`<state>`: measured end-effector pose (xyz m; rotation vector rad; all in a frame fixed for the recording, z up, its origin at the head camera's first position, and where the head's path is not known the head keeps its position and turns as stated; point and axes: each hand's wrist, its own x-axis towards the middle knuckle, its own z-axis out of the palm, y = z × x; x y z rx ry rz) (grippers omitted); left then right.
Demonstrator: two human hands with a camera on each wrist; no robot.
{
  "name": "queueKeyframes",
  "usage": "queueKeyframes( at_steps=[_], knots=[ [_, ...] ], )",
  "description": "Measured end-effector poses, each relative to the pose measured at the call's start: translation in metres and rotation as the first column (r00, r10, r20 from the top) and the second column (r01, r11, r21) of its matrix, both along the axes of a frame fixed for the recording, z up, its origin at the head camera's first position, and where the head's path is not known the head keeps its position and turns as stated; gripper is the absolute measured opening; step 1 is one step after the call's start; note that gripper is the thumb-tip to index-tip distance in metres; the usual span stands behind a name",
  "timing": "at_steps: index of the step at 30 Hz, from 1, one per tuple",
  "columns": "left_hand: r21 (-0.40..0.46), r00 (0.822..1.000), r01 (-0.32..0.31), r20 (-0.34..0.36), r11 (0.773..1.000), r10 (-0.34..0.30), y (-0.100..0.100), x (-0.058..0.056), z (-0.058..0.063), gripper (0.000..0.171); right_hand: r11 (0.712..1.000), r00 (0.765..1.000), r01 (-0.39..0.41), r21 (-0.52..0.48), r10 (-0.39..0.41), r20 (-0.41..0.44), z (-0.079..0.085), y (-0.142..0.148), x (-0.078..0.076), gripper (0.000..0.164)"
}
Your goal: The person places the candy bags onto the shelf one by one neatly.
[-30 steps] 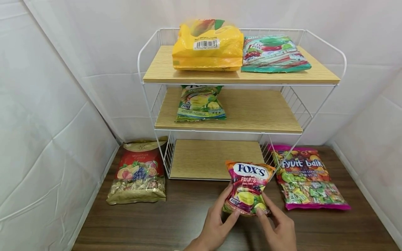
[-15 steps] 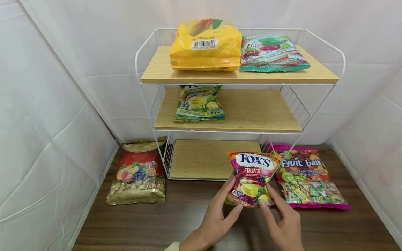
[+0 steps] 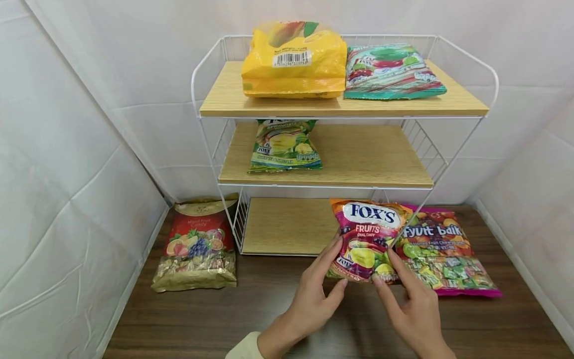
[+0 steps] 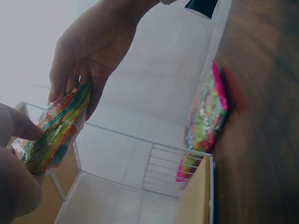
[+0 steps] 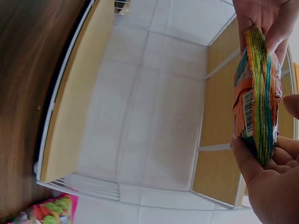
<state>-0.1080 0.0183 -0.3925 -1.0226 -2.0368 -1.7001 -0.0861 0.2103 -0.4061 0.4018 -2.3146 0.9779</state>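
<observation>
A Fox's Fruits candy bag (image 3: 365, 239), orange at the top and purple below, is held up in the air before the rack's lowest shelf. My left hand (image 3: 311, 299) grips its lower left side, and my right hand (image 3: 412, 304) grips its lower right side. Both wrist views show the bag edge-on between the hands; in the right wrist view a barcode shows on the bag's back (image 5: 247, 112). Fingers behind the bag are partly hidden in the head view.
A white wire rack has three wooden shelves (image 3: 287, 227). A yellow bag (image 3: 293, 65) and a teal bag (image 3: 392, 72) lie on top, a green Fox's bag (image 3: 284, 147) in the middle. A red-gold candy bag (image 3: 197, 244) and a Fyuit Baik bag (image 3: 448, 254) flank the rack.
Both hands have raised the Fox's Fruits bag and carried it forward and slightly right, so it now covers more of the lowest shelf's right part. The other bags stay in place.
</observation>
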Motion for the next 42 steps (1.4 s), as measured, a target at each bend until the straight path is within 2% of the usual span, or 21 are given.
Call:
queueKeyframes(
  at_steps=[4,6,9,15,22,29,35,39,42],
  knots=[
    [-0.045,1.000,0.005,0.023,0.999,-0.004,0.000,-0.011,-0.004,0.071,1.000,1.000,-0.018,0.021,0.018,-0.001,0.008,0.002,-0.005,0.068],
    [-0.067,1.000,0.004,0.024,0.998,-0.003,-0.001,-0.016,-0.002,0.072,0.999,1.000,-0.026,0.039,0.027,-0.004,0.012,0.003,-0.008,0.071],
    [-0.083,0.999,0.014,0.031,0.996,-0.011,-0.002,-0.022,0.004,0.073,0.997,0.999,-0.020,0.081,0.022,-0.027,0.018,0.004,-0.013,0.075],
    [-0.099,1.000,-0.014,0.008,0.995,0.015,-0.001,-0.030,0.018,0.070,0.986,0.994,0.022,0.165,-0.003,-0.112,0.029,0.006,-0.022,0.086],
    [-0.116,0.998,-0.053,-0.051,0.992,0.047,0.002,-0.039,0.029,0.068,0.985,0.993,0.042,0.167,-0.023,-0.116,0.039,0.008,-0.031,0.089],
    [-0.090,0.995,-0.052,-0.094,0.995,0.044,0.003,-0.049,0.035,0.067,0.988,0.992,0.038,0.150,-0.020,-0.123,0.044,0.011,-0.040,0.084],
    [-0.023,0.997,-0.030,-0.068,0.999,0.028,0.005,-0.053,0.038,0.066,0.988,0.993,0.052,0.147,-0.035,-0.114,0.047,0.012,-0.046,0.081],
    [0.005,0.998,-0.023,-0.051,1.000,0.023,0.005,-0.053,0.042,0.064,0.986,0.991,0.068,0.153,-0.048,-0.126,0.051,0.013,-0.048,0.081],
    [0.027,0.999,-0.021,-0.050,0.999,0.022,0.004,-0.047,0.053,0.059,0.987,0.989,0.061,0.147,-0.041,-0.139,0.053,0.014,-0.050,0.080]
  ],
)
